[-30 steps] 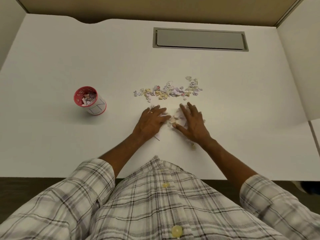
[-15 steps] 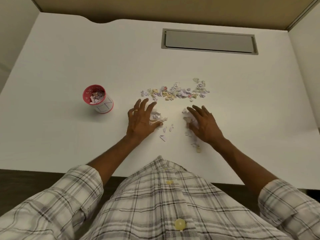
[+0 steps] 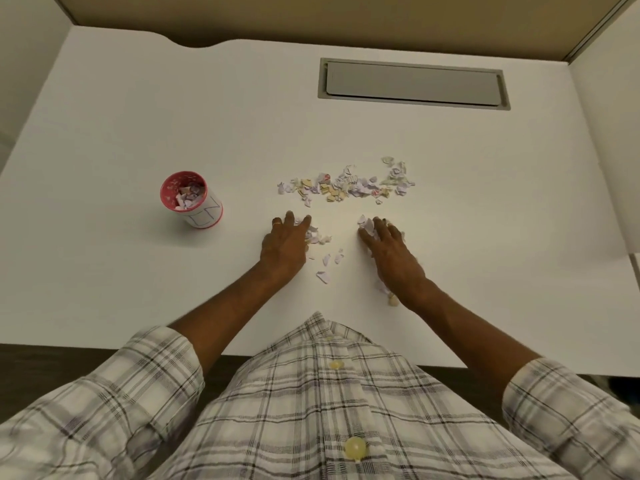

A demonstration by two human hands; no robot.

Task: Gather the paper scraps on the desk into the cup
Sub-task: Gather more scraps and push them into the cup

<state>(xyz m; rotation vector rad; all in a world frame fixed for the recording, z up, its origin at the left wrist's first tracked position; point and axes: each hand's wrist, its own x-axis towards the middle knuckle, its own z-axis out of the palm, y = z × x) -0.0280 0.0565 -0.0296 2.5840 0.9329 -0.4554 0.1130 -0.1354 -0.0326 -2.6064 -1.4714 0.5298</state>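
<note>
- Torn paper scraps, small bits in white, lilac, tan and red, lie in a ragged band across the middle of the white desk, running left to right.
- Nearer the front edge, a looser scatter of white scraps lies on the desk between the two hands. More bits are bunched under and beside each hand, and a few sit by the right wrist.
- The left hand rests palm down on the desk with its fingers straight and slightly spread. The fingertips lie on a small clump of scraps, gripping nothing. A ring shows on one finger.
- The right hand also lies palm down, its fingers loosely extended over another clump and touching it rather than pinching it.
- The round white paper cup with a red rim and red inside stands upright toward the left edge, well apart from the band and from both hands. It has blue lettering on its side and scraps already inside.
- A grey rectangular hatch is set flush into the desk near the back edge, right of centre.
- Rolled sleeves and the buttoned front of a plaid shirt hang over the front edge.
</note>
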